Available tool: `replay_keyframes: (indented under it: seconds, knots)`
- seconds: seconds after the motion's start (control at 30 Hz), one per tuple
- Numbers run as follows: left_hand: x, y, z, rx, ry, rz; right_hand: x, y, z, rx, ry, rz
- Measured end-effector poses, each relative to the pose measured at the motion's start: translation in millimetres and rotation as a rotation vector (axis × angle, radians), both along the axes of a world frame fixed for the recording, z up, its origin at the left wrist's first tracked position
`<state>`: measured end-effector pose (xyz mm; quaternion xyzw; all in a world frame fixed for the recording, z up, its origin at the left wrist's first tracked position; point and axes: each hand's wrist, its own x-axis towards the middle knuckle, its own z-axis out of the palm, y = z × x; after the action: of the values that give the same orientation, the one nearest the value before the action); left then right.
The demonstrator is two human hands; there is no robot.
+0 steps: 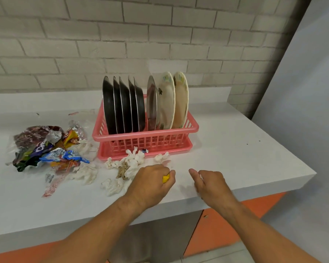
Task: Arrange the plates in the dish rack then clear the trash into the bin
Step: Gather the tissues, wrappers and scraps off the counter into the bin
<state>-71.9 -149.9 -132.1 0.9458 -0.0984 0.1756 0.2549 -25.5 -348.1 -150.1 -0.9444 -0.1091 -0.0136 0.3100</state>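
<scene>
both forearms reach in from six o'clock over the white counter (pixel 235 149), bare, wrists slightly raised, backs of the hands up. the left hand (pixel 150 184) rests knuckles-up at the counter's near edge, its fingers curled tight into a fist around a yellow scrap (pixel 166 179) that peeks out by the thumb. at three o'clock of it, a little apart, the right hand (pixel 211 185) is turned thumb-forward, fingers folded in, and seems to pinch a small white scrap (pixel 201 177) against the thumb. at twelve o'clock from the hands stands the pink dish rack (pixel 146 130), with all plates upright on edge in it: a row of dark steel plates (pixel 122 105) on its nine o'clock side, then a shiny steel plate (pixel 151 105), then two cream floral plates (pixel 167 101) towards three o'clock. crumpled tissues (pixel 133 160) lie between the rack and the left hand, some touching the rack's tray. a heap of snack wrappers (pixel 46 149) lies at eight o'clock of the rack. a pale brick wall (pixel 122 35) rises behind the counter.
</scene>
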Motion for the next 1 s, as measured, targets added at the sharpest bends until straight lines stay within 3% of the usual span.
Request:
replay_keyframes:
  seconds: [0.13,0.3,0.67,0.83,1.0]
  knots:
    - [-39,13,-9,-0.079,0.073,0.006,-34,2,-4,0.050,-0.008,0.061]
    - [-92,12,-32,0.035,0.099,-0.038,-104,4,-42,0.135,-0.052,0.157]
    - [-158,49,-104,0.246,0.290,-0.098,-183,21,-119,-0.162,0.137,0.208]
    - [-187,91,-176,0.208,0.452,0.035,-202,53,-187,-0.202,0.292,0.251]
    - [-206,128,-280,0.123,0.497,0.147,-201,88,-298,-0.278,0.397,0.304]
